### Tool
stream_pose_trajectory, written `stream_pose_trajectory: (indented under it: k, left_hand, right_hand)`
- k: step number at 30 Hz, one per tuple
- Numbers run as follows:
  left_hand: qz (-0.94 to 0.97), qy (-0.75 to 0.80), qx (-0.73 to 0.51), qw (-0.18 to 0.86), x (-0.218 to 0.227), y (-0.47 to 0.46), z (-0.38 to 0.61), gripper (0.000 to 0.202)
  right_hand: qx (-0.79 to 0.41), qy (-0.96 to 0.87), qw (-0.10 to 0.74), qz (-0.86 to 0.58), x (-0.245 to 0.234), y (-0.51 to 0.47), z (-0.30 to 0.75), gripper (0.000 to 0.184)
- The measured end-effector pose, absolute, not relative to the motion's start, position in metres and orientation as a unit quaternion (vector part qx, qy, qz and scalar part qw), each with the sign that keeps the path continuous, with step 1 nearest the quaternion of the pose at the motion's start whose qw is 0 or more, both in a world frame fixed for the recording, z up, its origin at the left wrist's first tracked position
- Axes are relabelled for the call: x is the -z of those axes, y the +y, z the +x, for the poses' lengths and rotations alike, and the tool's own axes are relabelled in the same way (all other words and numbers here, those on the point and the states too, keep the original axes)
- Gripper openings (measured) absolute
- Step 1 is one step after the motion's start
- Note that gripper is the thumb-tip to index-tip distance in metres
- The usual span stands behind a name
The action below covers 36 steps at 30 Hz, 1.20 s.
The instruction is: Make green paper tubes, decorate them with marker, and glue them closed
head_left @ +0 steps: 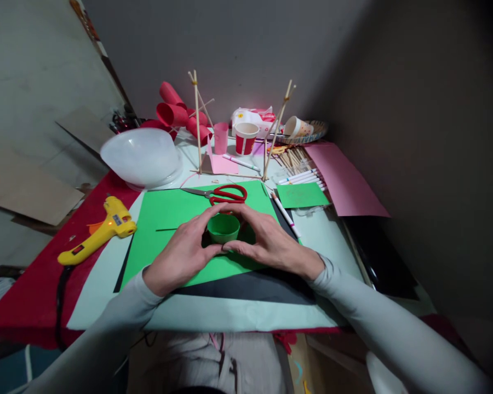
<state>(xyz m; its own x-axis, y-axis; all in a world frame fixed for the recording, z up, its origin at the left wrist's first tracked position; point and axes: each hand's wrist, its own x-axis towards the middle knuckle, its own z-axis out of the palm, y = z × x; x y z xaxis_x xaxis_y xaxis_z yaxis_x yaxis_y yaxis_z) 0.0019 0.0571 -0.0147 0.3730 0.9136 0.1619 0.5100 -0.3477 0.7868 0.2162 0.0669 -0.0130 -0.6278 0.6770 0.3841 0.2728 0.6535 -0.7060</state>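
Both my hands curl around a short green paper ring (223,227) that stands on a green paper sheet (164,216). My left hand (181,253) wraps its left side, thumb and fingers pressed to it. On the other side my right hand (269,241) does the same, and the fingertips of both hands meet behind and in front of the ring. Red-handled scissors (224,193) lie just beyond my fingers. Under the green sheet is a black sheet (263,285).
A yellow glue gun (98,231) lies at the left on red paper. A white bowl-like dome (142,156), red paper tubes (172,112), a paper cup (245,138), stick frames (197,123), markers (302,178) and pink paper (343,180) crowd the back. A wall stands close at the right.
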Motion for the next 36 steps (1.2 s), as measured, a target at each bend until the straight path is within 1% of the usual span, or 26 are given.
stream_pose_trajectory:
  k: [3,7,10,12,16,20,22,23,25,29,32,36]
  left_hand:
    - [0.761,0.469,-0.297,0.336,0.012,0.057,0.003,0.065]
    - [0.767,0.461,-0.282,0.346,0.011,0.057,0.004,0.063]
    - [0.770,0.462,-0.281,0.338,0.012,0.057,0.004,0.066]
    - [0.764,0.475,-0.278,0.337,0.012,0.057,0.005,0.069]
    - [0.753,0.480,-0.278,0.354,0.011,0.055,0.007,0.066]
    - [0.738,0.480,-0.290,0.375,0.010,0.053,0.008,0.064]
    - [0.723,0.485,-0.301,0.390,0.009,0.053,0.006,0.065]
    - [0.712,0.488,-0.308,0.400,0.009,0.054,0.004,0.065]
    - [0.674,0.494,-0.337,0.433,0.008,0.055,-0.001,0.066]
    - [0.572,0.492,-0.423,0.502,0.002,0.059,-0.009,0.053]
    - [0.533,0.476,-0.450,0.536,-0.002,0.060,-0.008,0.046]
    - [0.525,0.449,-0.454,0.562,-0.004,0.063,0.000,0.044]
  right_hand:
    - [-0.319,-0.847,0.314,-0.287,0.007,0.065,0.216,0.061]
    - [-0.315,-0.841,0.281,-0.338,-0.003,0.063,0.212,0.041]
    - [-0.289,-0.839,0.253,-0.386,-0.014,0.066,0.208,0.037]
    - [-0.276,-0.845,0.211,-0.407,-0.025,0.069,0.206,0.032]
    - [-0.246,-0.870,0.091,-0.417,-0.051,0.077,0.200,0.025]
    - [-0.148,-0.891,0.003,-0.429,-0.062,0.081,0.190,0.027]
    - [-0.111,-0.893,-0.011,-0.436,-0.063,0.081,0.189,0.030]
    - [-0.104,-0.893,-0.003,-0.439,-0.063,0.081,0.191,0.032]
    - [-0.108,-0.887,0.043,-0.447,-0.064,0.080,0.197,0.033]
    - [-0.167,-0.855,0.205,-0.447,-0.060,0.081,0.214,0.032]
    - [-0.211,-0.826,0.296,-0.432,-0.051,0.084,0.222,0.030]
    - [-0.326,-0.785,0.350,-0.393,-0.041,0.089,0.225,0.027]
